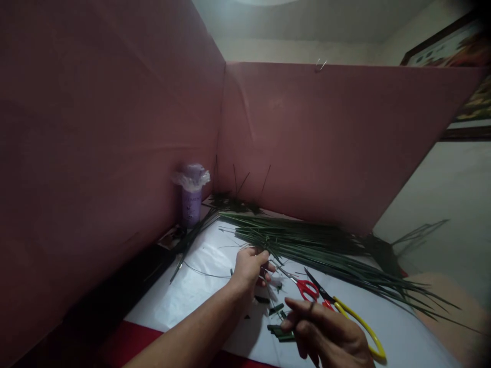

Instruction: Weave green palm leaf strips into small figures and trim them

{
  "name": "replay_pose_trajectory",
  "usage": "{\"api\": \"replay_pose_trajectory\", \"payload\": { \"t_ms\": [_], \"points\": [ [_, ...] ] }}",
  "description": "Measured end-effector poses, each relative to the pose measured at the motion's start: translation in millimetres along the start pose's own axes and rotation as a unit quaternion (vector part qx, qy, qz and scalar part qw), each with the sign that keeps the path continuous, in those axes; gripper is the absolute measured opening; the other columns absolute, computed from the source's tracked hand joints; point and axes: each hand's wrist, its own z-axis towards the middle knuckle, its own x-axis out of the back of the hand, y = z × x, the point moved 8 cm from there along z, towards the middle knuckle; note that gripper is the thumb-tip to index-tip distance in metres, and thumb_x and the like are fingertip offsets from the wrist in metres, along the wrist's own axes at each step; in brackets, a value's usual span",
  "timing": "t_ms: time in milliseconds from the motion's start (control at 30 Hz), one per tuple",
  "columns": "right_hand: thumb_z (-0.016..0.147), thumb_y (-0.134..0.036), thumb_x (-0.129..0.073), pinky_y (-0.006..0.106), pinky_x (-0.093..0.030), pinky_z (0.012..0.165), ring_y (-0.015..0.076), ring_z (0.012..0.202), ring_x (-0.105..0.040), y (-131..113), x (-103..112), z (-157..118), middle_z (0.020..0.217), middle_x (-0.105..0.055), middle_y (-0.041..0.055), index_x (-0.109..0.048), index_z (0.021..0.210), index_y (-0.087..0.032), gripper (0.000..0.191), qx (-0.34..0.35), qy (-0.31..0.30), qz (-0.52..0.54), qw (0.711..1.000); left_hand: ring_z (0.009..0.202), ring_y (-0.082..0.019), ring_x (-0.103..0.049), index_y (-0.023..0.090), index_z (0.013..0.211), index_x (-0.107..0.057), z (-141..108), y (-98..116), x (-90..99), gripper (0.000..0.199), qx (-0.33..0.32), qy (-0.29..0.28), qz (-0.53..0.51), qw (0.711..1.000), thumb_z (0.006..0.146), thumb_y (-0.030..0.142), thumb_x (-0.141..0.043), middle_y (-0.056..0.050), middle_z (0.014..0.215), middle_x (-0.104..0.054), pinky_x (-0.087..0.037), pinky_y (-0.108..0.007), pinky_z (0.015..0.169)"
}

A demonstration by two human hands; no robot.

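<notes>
My left hand [250, 267] reaches over the white table covering, its thumb and fingers closed in a pinch beside the near edge of a bundle of long green leaves [307, 243]. What it pinches is too dim to make out. Closer to me, my right hand [326, 329] has its fingers drawn together, with short cut green leaf pieces [282, 332] just to their left. A faint thin strand seems to run between the two hands. Red-handled scissors [307, 290] lie between the hands and the leaves, and larger scissors with a yellow handle [362, 327] lie partly behind my right hand.
A purple bottle [191, 207] topped with clear plastic stands at the back left. Thin dark stems [190, 245] lie in front of it. Pink panels [299, 138] wall the left and back. Red cloth [141, 337] shows along the near edge.
</notes>
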Motion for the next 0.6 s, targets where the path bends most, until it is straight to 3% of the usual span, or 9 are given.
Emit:
{"api": "replay_pose_trajectory", "payload": {
  "t_ms": [100,233,400,500,600],
  "points": [
    [0.064,-0.047,-0.071,0.014,-0.024,0.033,0.0029,0.032,-0.036,16.1,-3.2,6.6,0.044,-0.058,0.0,-0.063,0.068,-0.016,0.032,-0.119,0.004,0.067,0.991,0.038,-0.005,-0.043,0.013,0.073,-0.051,1.0,-1.6,-3.7,0.013,-0.008,-0.026,-0.012,1.0,0.074,0.025,-0.054,-0.002,0.058,-0.057,-0.026,-0.016,0.036],
    [0.067,-0.053,-0.066,0.014,-0.017,0.033,0.0017,0.029,-0.029,32.7,-13.2,11.1,0.036,-0.051,-0.0033,-0.051,0.062,-0.016,0.04,-0.178,-0.031,0.094,0.979,0.041,-0.006,-0.043,0.013,0.069,-0.052,-0.6,0.2,-9.1,0.024,-0.024,-0.063,-0.013,0.998,0.067,0.035,-0.061,-0.002,0.058,-0.058,-0.025,-0.017,0.038],
    [0.069,-0.047,-0.067,0.014,-0.012,0.033,0.0017,0.028,-0.026,30.0,-13.1,10.7,0.034,-0.05,-0.0049,-0.048,0.069,-0.017,0.036,-0.166,-0.024,0.126,0.978,0.043,-0.007,-0.044,0.013,0.069,-0.052,0.1,1.5,-11.3,0.027,-0.05,-0.078,-0.017,0.996,0.066,0.038,-0.062,-0.003,0.058,-0.059,-0.026,-0.018,0.039],
    [0.067,-0.046,-0.069,0.013,-0.012,0.033,0.0007,0.028,-0.022,16.9,-6.3,10.4,0.036,-0.052,-0.0047,-0.049,0.074,-0.017,0.036,-0.153,-0.006,0.125,0.98,0.041,-0.006,-0.043,0.013,0.071,-0.053,3.8,-0.6,-6.4,0.025,-0.048,-0.053,-0.023,0.997,0.067,0.035,-0.063,-0.003,0.056,-0.059,-0.024,-0.017,0.038],
    [0.07,-0.048,-0.066,0.013,-0.015,0.033,0.001,0.03,-0.028,0.0,5.8,11.2,0.04,-0.054,-0.0029,-0.051,0.071,-0.017,0.035,-0.115,0.025,0.114,0.987,0.038,-0.005,-0.041,0.012,0.07,-0.053,6.3,-3.4,1.4,0.019,-0.021,-0.009,-0.013,1.0,0.07,0.03,-0.061,-0.003,0.055,-0.059,-0.024,-0.017,0.037]
  ]
}}
